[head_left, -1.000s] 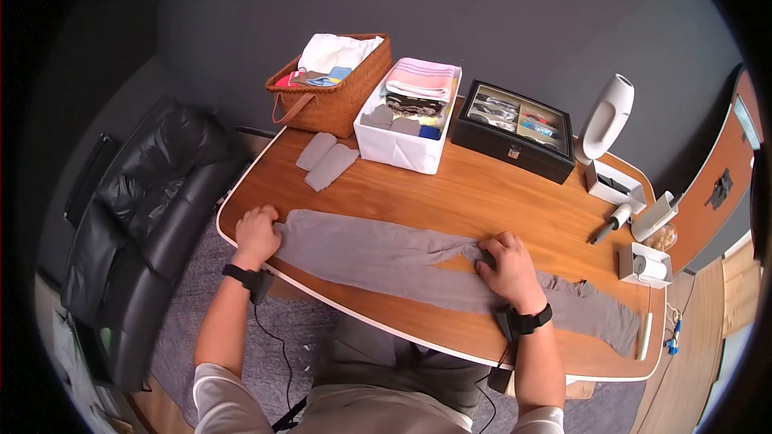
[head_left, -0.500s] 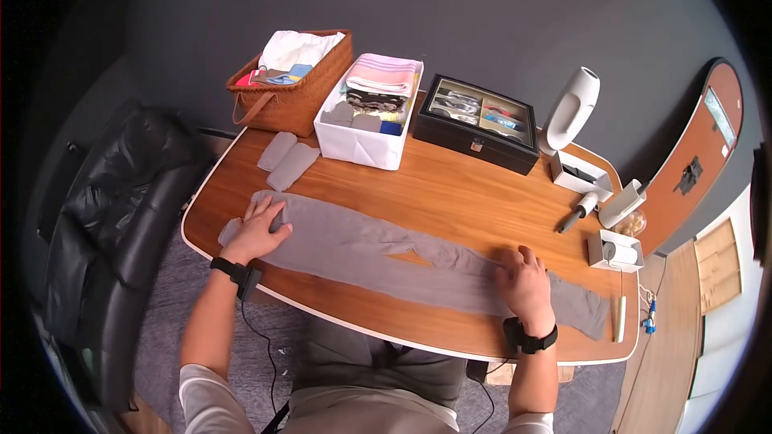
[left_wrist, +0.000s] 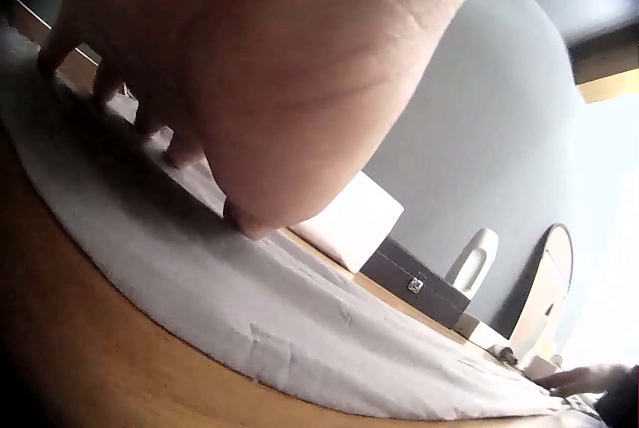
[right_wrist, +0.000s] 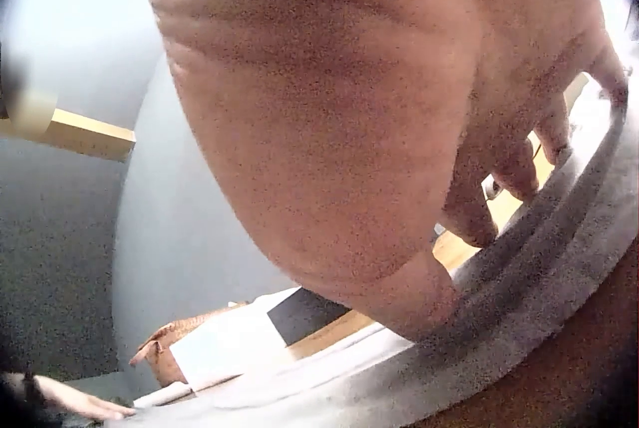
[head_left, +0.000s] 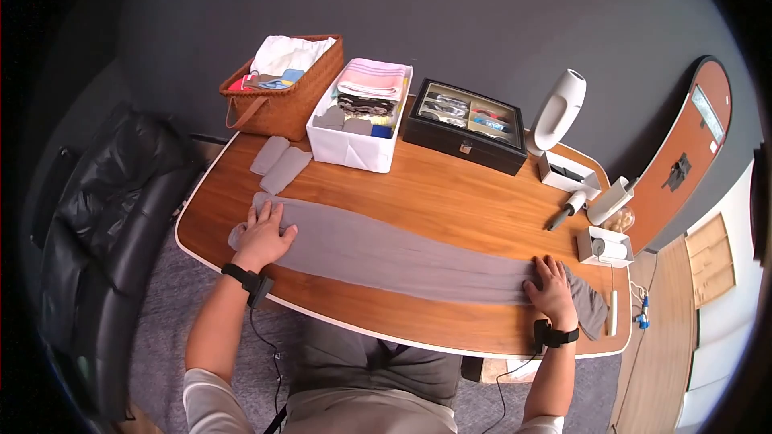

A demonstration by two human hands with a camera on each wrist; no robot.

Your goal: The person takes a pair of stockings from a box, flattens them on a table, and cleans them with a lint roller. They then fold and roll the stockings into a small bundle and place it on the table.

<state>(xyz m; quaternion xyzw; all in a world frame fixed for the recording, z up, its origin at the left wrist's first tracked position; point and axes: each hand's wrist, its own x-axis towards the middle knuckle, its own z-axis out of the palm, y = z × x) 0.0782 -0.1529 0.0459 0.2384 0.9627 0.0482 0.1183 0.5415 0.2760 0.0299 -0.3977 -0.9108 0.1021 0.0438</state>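
A pair of long grey leggings (head_left: 394,255) lies stretched lengthwise across the wooden table, its legs one over the other. On its wide left end rests my left hand (head_left: 264,241), fingers spread. My right hand (head_left: 553,289) presses near the narrower right end, where the fabric beyond it lies wrinkled. Seen from the left wrist, the fingertips touch the grey fabric (left_wrist: 290,318) while the palm is raised. The right wrist view likewise has the fingers extended down onto the cloth (right_wrist: 544,278). Neither hand has anything gripped.
Two folded grey cloth pieces (head_left: 286,171) lie behind the left hand. Along the back stand a wicker basket (head_left: 277,108), a white fabric bin (head_left: 350,149) and a black glasses case (head_left: 466,145). A lint roller (head_left: 569,209) and small white box (head_left: 605,247) are at right.
My right hand has slid right along the leggings, and the gap between the legs has closed. My left hand has moved from the left edge onto the fabric. The head view has shifted.
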